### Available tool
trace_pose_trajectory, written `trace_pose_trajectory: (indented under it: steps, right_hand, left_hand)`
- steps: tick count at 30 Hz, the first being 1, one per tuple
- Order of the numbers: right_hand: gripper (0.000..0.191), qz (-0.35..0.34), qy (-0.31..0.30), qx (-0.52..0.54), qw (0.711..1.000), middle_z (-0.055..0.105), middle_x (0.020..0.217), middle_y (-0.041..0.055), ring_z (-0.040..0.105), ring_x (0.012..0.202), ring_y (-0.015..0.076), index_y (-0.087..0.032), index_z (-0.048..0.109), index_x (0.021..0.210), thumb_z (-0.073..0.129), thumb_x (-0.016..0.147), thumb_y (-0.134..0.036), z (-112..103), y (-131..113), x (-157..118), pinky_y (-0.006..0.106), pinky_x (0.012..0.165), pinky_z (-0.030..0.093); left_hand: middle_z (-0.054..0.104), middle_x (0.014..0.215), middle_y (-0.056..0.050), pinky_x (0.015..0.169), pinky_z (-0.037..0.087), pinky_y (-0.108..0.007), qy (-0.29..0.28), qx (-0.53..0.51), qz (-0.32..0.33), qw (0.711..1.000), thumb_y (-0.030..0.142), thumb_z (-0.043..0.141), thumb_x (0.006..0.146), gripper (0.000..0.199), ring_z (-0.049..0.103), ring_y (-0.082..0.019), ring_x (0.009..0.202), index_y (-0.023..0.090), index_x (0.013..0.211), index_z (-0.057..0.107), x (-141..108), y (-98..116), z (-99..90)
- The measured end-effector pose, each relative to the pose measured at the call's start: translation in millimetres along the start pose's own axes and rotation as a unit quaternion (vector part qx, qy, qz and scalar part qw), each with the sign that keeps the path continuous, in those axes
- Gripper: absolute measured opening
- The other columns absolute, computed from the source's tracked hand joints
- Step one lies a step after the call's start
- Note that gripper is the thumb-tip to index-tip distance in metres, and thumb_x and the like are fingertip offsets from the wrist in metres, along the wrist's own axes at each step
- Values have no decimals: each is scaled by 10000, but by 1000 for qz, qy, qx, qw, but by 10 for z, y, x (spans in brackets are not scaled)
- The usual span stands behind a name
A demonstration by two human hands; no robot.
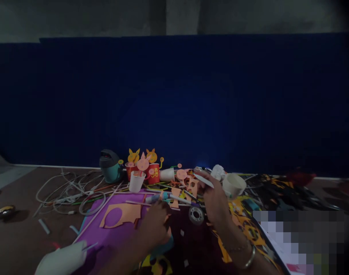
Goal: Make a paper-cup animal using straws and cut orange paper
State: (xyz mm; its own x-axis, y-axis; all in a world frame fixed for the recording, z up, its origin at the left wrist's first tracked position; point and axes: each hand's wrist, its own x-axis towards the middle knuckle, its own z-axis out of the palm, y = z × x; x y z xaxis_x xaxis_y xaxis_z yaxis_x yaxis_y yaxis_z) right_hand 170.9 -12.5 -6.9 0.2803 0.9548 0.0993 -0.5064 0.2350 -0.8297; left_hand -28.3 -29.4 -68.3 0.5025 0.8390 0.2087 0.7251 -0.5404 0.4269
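Nearest, the left hand (154, 225) is curled closed, and I cannot tell if it holds something, above a purple sheet (88, 233) with an orange paper cutout (119, 215). The right hand (215, 196) pinches a white strip (203, 180) beside a white paper cup (234, 185). Farther back stand orange paper animal figures (142, 164).

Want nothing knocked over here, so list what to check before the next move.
Right hand grip on white strip: ok, pinched in the fingers.
Left hand hold on blue tube: cannot tell, the view is too dim and cluttered.
Tilted cup: not ok, tipped and close to the right hand.
Upright cup: ok, standing apart from both hands.
Orange cutout: ok, flat on the purple sheet.
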Motion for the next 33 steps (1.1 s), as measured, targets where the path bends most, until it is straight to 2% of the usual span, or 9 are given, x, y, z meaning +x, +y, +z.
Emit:
trace_pose_trajectory:
  steps: [2,4,8,15,17,20,23,30,33]
  right_hand:
    - [83,-31,11,-40,999,525,603,-37,435,549,127,-225,643,741,610,763,-298,-33,-22,40,256,539,364]
    - [97,-44,4,-109,993,501,573,-44,413,542,127,-219,606,673,635,747,-274,-56,-19,59,253,524,332]
    - [171,-33,-42,-206,977,520,577,-31,450,593,142,-205,572,613,641,750,-279,-56,-16,34,250,553,339]
    - [220,-4,-78,-226,971,534,518,-40,458,521,122,-198,579,584,665,740,-326,-34,-11,21,235,504,331]
    - [274,6,-81,-239,968,529,478,-41,439,471,116,-196,558,549,658,749,-354,-34,6,29,236,468,314]
    - [322,19,-71,-257,964,522,432,-41,416,424,114,-201,523,510,641,759,-368,-31,29,29,240,431,284]
    - [323,-1,-69,-278,958,526,424,-36,430,436,121,-204,521,486,629,765,-327,-30,62,25,247,447,298]
    - [318,-10,-115,-292,949,575,431,-26,480,453,134,-208,538,494,617,776,-331,-54,205,32,252,498,360]
    - [306,11,-144,-269,952,556,416,-38,475,428,129,-210,529,517,610,779,-347,-35,167,13,244,474,344]
  left_hand:
    - [607,934,-79,821,415,-398,45,67,-12,997,163,451,880,213,530,-241,924,191,932,655,74,-115,-36]
    - [582,938,-88,803,404,-414,62,147,-8,987,157,456,878,205,507,-265,938,182,889,659,175,-205,-67]
    - [574,951,-95,816,388,-442,41,175,24,983,120,521,811,152,497,-302,963,175,783,660,397,-263,-58]
    - [590,910,-117,838,398,-443,24,171,53,984,64,563,738,111,516,-291,955,145,746,640,591,-262,8]
    - [599,924,-104,834,407,-431,36,159,45,986,68,544,761,121,523,-275,953,151,763,632,586,-280,-16]
    - [617,987,-80,840,422,-402,64,131,37,989,151,492,863,138,533,-244,975,178,913,618,527,-278,-80]
    - [632,1020,-77,842,436,-371,95,75,32,992,240,463,915,168,553,-228,987,198,1008,596,443,-217,-134]
    - [661,911,-63,817,419,-386,137,-44,38,989,262,554,866,121,572,-234,900,200,925,640,370,-3,-196]
    - [655,854,-44,775,438,-340,94,-141,11,986,276,593,829,102,578,-210,853,194,836,652,384,16,-273]
